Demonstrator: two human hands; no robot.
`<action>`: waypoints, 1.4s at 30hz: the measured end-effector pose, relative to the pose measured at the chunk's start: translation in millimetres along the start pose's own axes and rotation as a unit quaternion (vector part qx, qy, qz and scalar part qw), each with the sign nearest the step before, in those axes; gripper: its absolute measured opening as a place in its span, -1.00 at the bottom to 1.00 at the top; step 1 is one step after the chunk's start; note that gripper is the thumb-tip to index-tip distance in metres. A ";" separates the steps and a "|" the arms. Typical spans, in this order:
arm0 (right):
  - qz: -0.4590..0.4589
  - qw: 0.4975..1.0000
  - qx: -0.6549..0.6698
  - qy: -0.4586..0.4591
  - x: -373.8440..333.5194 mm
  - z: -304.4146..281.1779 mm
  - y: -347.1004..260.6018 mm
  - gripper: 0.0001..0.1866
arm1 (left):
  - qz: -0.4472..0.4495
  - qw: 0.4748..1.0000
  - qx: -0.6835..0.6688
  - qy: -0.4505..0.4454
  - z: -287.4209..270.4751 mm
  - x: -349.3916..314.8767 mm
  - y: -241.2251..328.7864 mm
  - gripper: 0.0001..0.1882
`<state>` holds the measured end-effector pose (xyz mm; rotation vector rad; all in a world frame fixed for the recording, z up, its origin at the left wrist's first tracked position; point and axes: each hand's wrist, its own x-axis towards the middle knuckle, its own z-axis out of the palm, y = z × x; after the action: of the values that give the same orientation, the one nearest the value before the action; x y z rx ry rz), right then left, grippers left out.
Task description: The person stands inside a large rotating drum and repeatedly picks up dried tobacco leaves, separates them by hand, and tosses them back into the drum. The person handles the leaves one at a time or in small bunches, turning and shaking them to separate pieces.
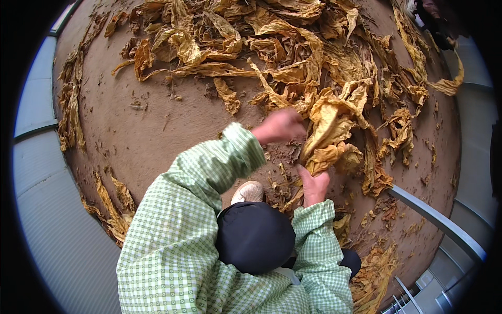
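Observation:
My right hand (315,185) is closed around the lower ends of a bunch of dried tobacco leaves (329,123), yellow-brown and crumpled. The bunch fans out upward from the thumb and lies against the big leaf pile behind it. My left hand (282,126) is just left of the bunch, its knuckles toward me. Motion smears that hand and its fingers are curled out of sight, so whether it holds a leaf does not show. Both sleeves are green-and-white checked.
A large heap of dried leaves (272,36) spreads across the far brown floor (130,115). More leaves lie along the left edge (72,99) and lower right (374,277). A metal bar (436,217) slants at right. Another person's dark clothing (436,18) shows at upper right.

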<state>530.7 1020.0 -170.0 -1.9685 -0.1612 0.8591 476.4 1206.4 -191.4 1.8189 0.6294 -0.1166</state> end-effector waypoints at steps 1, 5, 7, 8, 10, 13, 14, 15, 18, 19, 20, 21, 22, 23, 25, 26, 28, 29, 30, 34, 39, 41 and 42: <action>0.014 0.999 0.020 0.028 -2.3 -3.7 -0.6 -0.54 | -0.110 0.985 -0.024 0.128 -16.4 8.2 -14.1 -0.70; -0.027 0.993 0.113 0.033 -2.9 -17.3 2.0 -0.48 | -0.151 0.853 0.334 0.373 -65.8 34.7 -108.6 -0.52; -0.030 0.992 0.114 0.047 -5.2 -20.1 -8.8 -0.48 | -0.224 0.888 0.339 0.214 -87.4 26.1 -107.8 -0.47; -0.031 0.992 0.115 0.050 -6.9 -20.8 -13.1 -0.48 | -0.258 0.875 0.387 0.132 -98.4 21.7 -99.0 -0.57; -0.021 0.994 0.083 0.069 -5.9 -30.4 -16.1 -0.50 | -0.224 0.858 0.453 0.089 -116.2 5.7 -87.8 -0.77; -0.033 0.992 0.037 0.114 -3.6 -45.3 -15.2 -0.56 | -0.195 0.804 0.539 0.156 -140.3 -24.6 -2.9 -0.87; -0.051 0.994 0.045 0.082 0.0 -45.3 -15.8 -0.57 | -0.236 0.753 0.607 0.097 -154.5 -27.6 -7.8 -0.83; -0.066 0.995 0.053 0.042 0.5 -41.9 -15.1 -0.58 | -0.282 0.689 0.666 0.036 -175.0 -36.5 -23.0 -0.77; -0.174 0.984 -0.025 0.030 -3.2 -36.3 -35.7 -0.68 | -0.232 0.653 0.721 0.025 -169.9 -50.0 -23.0 -0.85; -0.184 0.982 -0.036 0.031 -11.0 -33.4 -45.9 -0.68 | -0.174 0.663 0.727 0.041 -150.4 -62.2 -16.9 -0.85; -0.192 0.981 -0.011 0.026 -11.2 -30.2 -47.2 -0.61 | -0.120 0.629 0.768 0.021 -129.6 -66.4 -1.4 -0.81; -0.206 0.978 0.021 0.008 -8.5 -29.1 -40.4 -0.56 | -0.065 0.590 0.805 0.004 -106.1 -64.8 18.8 -0.76; -0.224 0.974 -0.012 0.036 -8.4 -29.8 -41.8 -0.59 | 0.042 0.609 0.792 0.015 -76.5 -57.5 28.0 -0.76; -0.244 0.968 -0.031 0.051 -9.7 -24.0 -46.4 -0.62 | 0.133 0.612 0.779 0.026 -56.4 -58.0 41.4 -0.77; -0.166 0.984 -0.059 0.019 -15.5 -16.8 -51.9 -0.42 | 0.249 0.671 0.699 0.001 -25.3 -47.0 61.0 -0.78; -0.161 0.987 -0.014 -0.021 -16.0 -15.3 -50.2 -0.40 | 0.245 0.697 0.673 0.026 -13.8 -40.7 67.1 -0.78; -0.142 0.985 0.072 -0.069 -10.7 -17.5 -28.6 -0.36 | 0.243 0.762 0.598 0.062 1.2 -26.0 81.6 -0.76; -0.141 0.983 0.084 -0.080 -7.9 -18.8 -18.1 -0.35 | 0.237 0.817 0.525 0.022 -0.8 -25.5 92.2 -0.78; -0.141 0.981 0.098 -0.089 -5.7 -19.4 -9.2 -0.35 | 0.258 0.832 0.491 0.035 1.6 -22.6 89.6 -0.82; -0.067 0.990 0.118 -0.030 -12.1 -26.8 -5.2 -0.35 | 0.255 0.911 0.318 0.065 20.2 -0.8 70.5 -0.93; -0.046 0.988 0.146 0.024 -7.8 -37.2 6.0 -0.58 | 0.329 0.856 0.331 0.220 13.3 26.2 5.0 -0.84; -0.003 0.993 0.119 0.012 -14.5 -38.9 -8.7 -0.60 | 0.190 0.872 0.348 0.287 1.8 42.3 -24.1 -0.81; 0.000 0.991 0.133 0.003 -15.9 -40.7 -6.4 -0.61 | 0.083 0.888 0.352 0.282 -9.3 50.5 -41.8 -0.78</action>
<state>545.8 987.3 -144.5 -1.7213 -0.0396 0.8302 497.5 1241.6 -243.3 2.6418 0.9048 0.3648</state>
